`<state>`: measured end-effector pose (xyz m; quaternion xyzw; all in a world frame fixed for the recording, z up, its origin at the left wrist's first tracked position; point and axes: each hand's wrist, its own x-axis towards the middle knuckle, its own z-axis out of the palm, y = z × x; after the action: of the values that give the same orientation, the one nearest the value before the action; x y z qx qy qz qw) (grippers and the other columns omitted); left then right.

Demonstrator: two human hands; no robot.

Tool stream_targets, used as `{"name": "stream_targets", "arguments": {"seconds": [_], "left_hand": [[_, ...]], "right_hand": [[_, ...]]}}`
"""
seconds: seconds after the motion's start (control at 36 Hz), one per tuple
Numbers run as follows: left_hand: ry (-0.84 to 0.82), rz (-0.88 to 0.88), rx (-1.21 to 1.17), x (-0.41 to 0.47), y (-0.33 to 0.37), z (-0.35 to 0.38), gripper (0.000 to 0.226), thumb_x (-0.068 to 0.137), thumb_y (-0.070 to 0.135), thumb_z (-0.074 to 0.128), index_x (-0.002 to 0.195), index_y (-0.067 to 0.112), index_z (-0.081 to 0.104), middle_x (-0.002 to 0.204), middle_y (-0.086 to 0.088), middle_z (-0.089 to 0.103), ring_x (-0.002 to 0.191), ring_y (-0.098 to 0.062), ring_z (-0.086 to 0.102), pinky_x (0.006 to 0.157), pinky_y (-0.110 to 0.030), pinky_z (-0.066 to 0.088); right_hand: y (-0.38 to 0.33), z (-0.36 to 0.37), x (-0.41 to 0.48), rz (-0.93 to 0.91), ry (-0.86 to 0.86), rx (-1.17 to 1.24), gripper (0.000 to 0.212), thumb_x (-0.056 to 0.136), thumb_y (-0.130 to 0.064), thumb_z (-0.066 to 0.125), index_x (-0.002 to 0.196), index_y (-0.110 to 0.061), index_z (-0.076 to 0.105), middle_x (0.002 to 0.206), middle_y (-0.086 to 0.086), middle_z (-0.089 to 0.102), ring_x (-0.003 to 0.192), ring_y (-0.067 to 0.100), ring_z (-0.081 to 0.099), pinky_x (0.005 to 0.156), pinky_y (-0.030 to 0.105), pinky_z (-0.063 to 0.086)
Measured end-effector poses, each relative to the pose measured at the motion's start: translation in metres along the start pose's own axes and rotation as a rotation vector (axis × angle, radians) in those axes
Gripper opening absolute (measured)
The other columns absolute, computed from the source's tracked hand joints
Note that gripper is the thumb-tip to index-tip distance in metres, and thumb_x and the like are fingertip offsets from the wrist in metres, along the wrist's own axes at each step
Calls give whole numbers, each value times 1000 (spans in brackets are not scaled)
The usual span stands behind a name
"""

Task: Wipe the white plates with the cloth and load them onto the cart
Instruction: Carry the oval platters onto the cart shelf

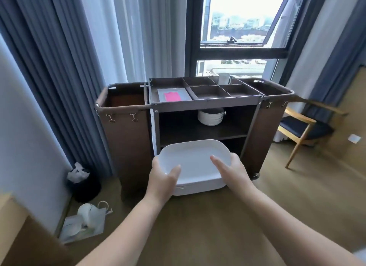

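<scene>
Cart (206, 103) with stacked plates (211, 118), mug (224, 79), pink cloth (172, 96)

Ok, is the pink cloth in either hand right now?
No, the pink cloth lies on the cart's top while the left hand and right hand grip the white dish.

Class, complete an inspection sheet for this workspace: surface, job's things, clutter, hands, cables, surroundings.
Surface: cart top tray, split into compartments; shelves below.
Job's things: white rectangular dish held before the cart; pink cloth in the top left compartment; stack of white plates on the upper shelf.
Clutter: white mug in a back compartment; bin and white bag on the floor.
Hands: left hand and right hand both grip the dish's rim.
Cables: nothing seen.
Surroundings: curtains, open window, wooden chair.
</scene>
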<state>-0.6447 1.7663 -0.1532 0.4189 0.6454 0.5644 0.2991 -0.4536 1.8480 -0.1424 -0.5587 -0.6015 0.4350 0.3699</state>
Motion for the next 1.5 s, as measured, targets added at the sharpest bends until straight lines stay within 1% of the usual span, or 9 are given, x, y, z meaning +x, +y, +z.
{"name": "stream_targets", "arguments": {"seconds": [0.11,0.25,0.33,0.5,0.69,0.83,1.08,1.25,1.5], "left_hand": [[-62,6,-17,37,-9,6,42,88,15,63,127,16,47,114,8,60,106,-5,59,83,-20,47],[-123,14,3,80,-20,19,43,88,18,63,127,20,47,107,21,54,92,16,55,68,-6,44],[-148,-5,7,105,-23,32,49,84,26,62,128,20,45,109,19,54,98,6,57,73,-12,44],[-148,-25,33,163,-40,75,51,81,29,60,129,19,47,108,21,52,96,11,55,67,-5,44],[-67,-116,58,229,-71,133,46,86,19,60,130,18,44,110,17,53,98,2,57,66,-2,44],[-16,-198,14,263,-94,161,48,84,25,61,129,31,44,106,32,52,102,12,54,74,-11,44],[40,-257,76,364,-153,167,48,88,23,62,131,27,41,111,14,60,104,-5,58,76,-14,43],[63,-282,147,424,-208,170,55,88,22,63,136,22,37,102,18,57,91,2,56,60,0,41],[59,-351,163,473,-261,173,52,88,23,63,135,19,40,98,17,57,86,1,57,55,-6,45]], "right_hand": [[7,9,29,22,55,-15,55,77,-57,67,116,-21,52,100,-11,62,91,5,60,71,25,48],[20,15,67,34,78,3,57,76,-58,66,117,-19,56,103,-6,65,95,11,63,82,33,52],[29,16,91,61,75,16,55,77,-58,68,115,-19,58,103,-5,67,96,12,64,87,38,53],[53,11,159,73,99,19,48,81,-49,69,114,-18,54,99,-12,59,90,2,59,67,20,43],[84,5,264,85,-46,1,49,81,-52,67,117,-24,49,103,-14,58,95,2,57,71,22,45],[101,8,326,71,-196,-30,53,80,-50,63,124,-23,53,112,-7,63,103,10,61,89,38,52],[125,63,425,95,-219,-37,41,85,-42,65,118,-27,45,103,-17,57,92,-3,56,68,16,43],[157,111,482,150,-196,11,32,85,-35,67,110,-24,50,99,-9,62,90,6,61,72,24,47],[193,149,534,175,-232,-27,38,83,-39,69,111,-24,46,97,-12,59,90,5,59,71,20,45]]}}
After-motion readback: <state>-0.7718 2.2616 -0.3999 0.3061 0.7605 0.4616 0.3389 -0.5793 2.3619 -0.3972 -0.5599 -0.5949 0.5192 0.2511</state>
